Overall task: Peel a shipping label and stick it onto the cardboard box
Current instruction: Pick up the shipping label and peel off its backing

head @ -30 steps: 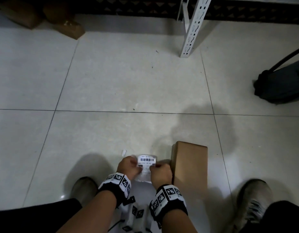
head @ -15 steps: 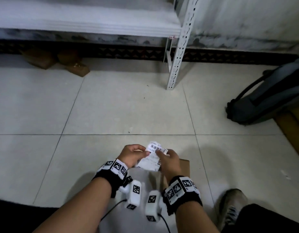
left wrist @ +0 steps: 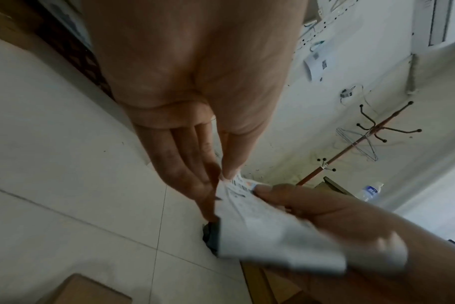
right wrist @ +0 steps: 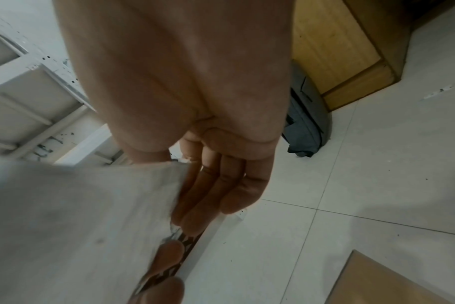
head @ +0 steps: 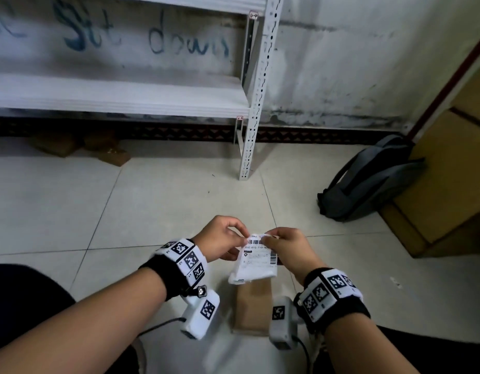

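Note:
A white shipping label (head: 256, 261) with a barcode hangs in the air between both hands, above the floor. My left hand (head: 225, 236) pinches its top left edge (left wrist: 231, 179). My right hand (head: 283, 245) pinches the top right corner, where a small flap of paper is lifted. In the right wrist view the label's blank back (right wrist: 73, 222) fills the left side. The brown cardboard box (head: 253, 306) lies flat on the floor under the label, between my wrists, partly hidden by the label.
A white metal shelf post (head: 256, 103) stands ahead on the tiled floor. A grey backpack (head: 368, 179) leans on a wooden cabinet (head: 449, 157) at the right. Small brown boxes (head: 80, 145) sit under the shelf. My shoe is near the lower right.
Both hands have lifted the label up from floor level beside the box to above it. The head view has tilted up towards the wall.

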The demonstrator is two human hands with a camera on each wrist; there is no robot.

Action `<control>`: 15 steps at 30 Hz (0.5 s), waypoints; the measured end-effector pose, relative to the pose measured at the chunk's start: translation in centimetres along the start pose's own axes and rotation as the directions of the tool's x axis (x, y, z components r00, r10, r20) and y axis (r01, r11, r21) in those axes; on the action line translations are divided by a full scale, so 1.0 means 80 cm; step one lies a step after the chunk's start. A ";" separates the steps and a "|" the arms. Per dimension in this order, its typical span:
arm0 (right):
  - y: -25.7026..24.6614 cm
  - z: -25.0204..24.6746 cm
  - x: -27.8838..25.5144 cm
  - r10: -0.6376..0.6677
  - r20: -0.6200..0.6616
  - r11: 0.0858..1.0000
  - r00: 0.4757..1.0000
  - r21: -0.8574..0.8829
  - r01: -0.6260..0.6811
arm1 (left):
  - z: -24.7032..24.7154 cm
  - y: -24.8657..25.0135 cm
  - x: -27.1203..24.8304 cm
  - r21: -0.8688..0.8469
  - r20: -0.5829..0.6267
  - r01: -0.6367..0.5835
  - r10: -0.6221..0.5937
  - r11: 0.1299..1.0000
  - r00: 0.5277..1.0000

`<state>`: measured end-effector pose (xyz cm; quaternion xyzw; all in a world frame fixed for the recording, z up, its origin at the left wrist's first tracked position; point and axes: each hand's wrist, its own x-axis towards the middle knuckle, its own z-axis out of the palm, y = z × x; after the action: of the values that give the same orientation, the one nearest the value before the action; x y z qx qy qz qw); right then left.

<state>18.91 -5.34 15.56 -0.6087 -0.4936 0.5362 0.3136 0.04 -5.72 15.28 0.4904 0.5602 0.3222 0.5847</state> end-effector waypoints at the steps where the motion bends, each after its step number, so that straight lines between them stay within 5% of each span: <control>1: -0.001 0.000 -0.004 0.002 0.001 1.000 1.000 0.007 -0.002 | 0.003 -0.001 -0.003 0.004 0.002 -0.003 0.003 1.000 1.000; 8: 0.003 0.006 -0.020 -0.007 -0.012 1.000 1.000 -0.015 0.007 | 0.016 -0.026 -0.010 -0.145 -0.071 -0.027 0.017 0.989 0.997; 15: 0.011 0.000 -0.020 -0.021 -0.091 0.996 0.996 0.088 0.029 | 0.020 -0.036 -0.003 -0.062 -0.135 -0.081 0.072 0.995 0.988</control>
<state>19.23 -7.14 15.35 -0.6114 -0.4623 0.5256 0.3690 1.04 -7.14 12.48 0.4690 0.5674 0.3950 0.5496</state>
